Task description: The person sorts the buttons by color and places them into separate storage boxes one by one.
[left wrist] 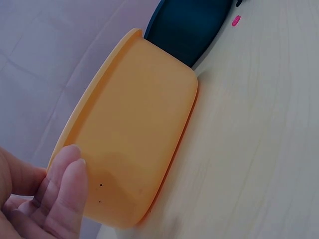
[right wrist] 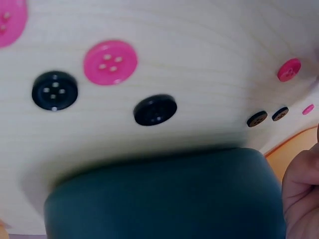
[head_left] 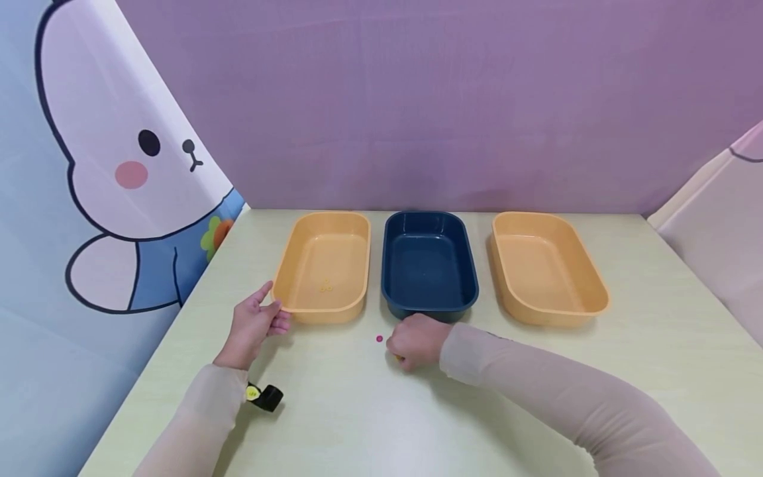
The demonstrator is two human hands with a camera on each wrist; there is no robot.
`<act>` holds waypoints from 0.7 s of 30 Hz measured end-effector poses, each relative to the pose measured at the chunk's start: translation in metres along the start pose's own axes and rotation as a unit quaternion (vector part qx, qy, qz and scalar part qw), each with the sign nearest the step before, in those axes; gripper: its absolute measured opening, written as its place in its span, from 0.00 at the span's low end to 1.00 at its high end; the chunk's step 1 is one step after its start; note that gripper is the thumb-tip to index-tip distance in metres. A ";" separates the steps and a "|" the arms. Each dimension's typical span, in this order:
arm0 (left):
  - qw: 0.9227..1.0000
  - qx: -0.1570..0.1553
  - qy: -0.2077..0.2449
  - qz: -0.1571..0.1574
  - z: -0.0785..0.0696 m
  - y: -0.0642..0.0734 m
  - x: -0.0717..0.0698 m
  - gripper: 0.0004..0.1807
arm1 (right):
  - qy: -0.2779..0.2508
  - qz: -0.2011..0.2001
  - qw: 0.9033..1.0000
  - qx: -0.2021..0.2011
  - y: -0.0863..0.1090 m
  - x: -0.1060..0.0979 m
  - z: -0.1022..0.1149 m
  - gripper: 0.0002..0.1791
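My left hand (head_left: 253,323) holds the near left corner of the left orange tray (head_left: 320,317); in the left wrist view its fingers (left wrist: 67,191) lie against the outer wall. Small yellow buttons (head_left: 326,287) lie inside that tray. In front of the dark blue tray (head_left: 430,310) my right hand (head_left: 419,341) is low over the table, fingers curled round a small yellow button (head_left: 398,358), mostly hidden. A pink button (head_left: 379,338) lies just left of it. The right wrist view shows pink buttons (right wrist: 110,62) and black buttons (right wrist: 155,110) on the table by the blue tray.
A second orange tray (head_left: 551,315) stands right of the blue one. All three trays line the back of the pale table (head_left: 352,411), before a purple cloth (head_left: 441,106). A black device (head_left: 265,397) sticks out at the left wrist.
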State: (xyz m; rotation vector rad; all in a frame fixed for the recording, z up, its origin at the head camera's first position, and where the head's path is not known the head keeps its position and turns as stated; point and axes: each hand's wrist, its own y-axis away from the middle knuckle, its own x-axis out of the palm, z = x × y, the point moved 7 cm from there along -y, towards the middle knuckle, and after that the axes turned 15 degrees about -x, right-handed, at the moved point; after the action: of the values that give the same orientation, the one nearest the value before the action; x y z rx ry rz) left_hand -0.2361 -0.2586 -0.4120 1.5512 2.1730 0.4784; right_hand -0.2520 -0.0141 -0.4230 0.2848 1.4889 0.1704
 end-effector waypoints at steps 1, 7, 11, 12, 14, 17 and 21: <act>1.000 -0.001 0.000 0.000 0.000 0.000 0.000 0.33 | 0.000 0.001 1.000 -0.001 0.001 0.000 0.000 0.15; 1.000 -0.002 -0.005 -0.001 0.000 -0.001 0.001 0.33 | -0.003 -0.002 1.000 -0.005 0.004 -0.004 -0.003 0.13; 1.000 0.002 -0.008 0.001 0.000 -0.001 0.000 0.33 | -0.009 -0.012 1.000 -0.005 0.006 -0.011 -0.005 0.11; 1.000 0.002 -0.008 0.001 0.000 -0.001 0.000 0.33 | -0.012 -0.013 1.000 -0.003 0.007 -0.013 -0.005 0.11; 1.000 0.003 -0.008 0.001 0.000 -0.001 -0.001 0.33 | -0.015 -0.012 1.000 0.001 0.009 -0.018 -0.005 0.10; 1.000 0.004 -0.005 0.002 0.000 -0.001 -0.001 0.33 | -0.019 -0.014 1.000 0.010 0.012 -0.026 -0.005 0.09; 1.000 0.004 -0.002 0.004 0.000 -0.001 0.000 0.33 | -0.020 -0.012 0.999 0.028 0.017 -0.039 -0.007 0.07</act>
State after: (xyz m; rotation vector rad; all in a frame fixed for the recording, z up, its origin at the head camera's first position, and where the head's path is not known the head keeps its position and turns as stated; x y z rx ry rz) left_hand -0.2371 -0.2590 -0.4130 1.5641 2.1683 0.4701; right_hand -0.2605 -0.0083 -0.3814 0.3137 1.4591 0.1037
